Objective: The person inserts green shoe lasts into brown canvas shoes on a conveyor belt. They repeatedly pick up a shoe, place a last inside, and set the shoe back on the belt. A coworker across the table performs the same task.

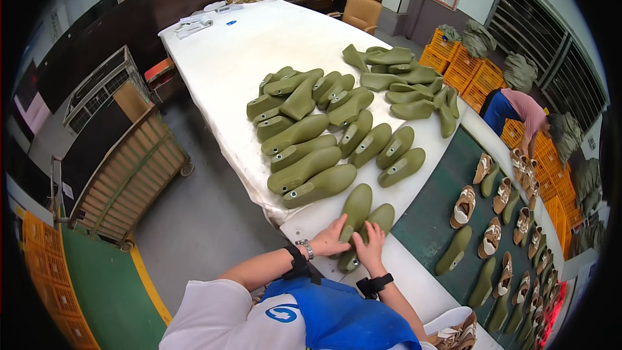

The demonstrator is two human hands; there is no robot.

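As the left hand (330,236) and right hand (371,246) clasp them, two olive shoe lasts (357,203) lie at the near end of the white table (246,45)
Smooth, foot-shaped, rounded at the toe, side by side

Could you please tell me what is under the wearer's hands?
Two green shoe lasts show there side by side; the parts covered by the left hand and right hand cannot be seen.
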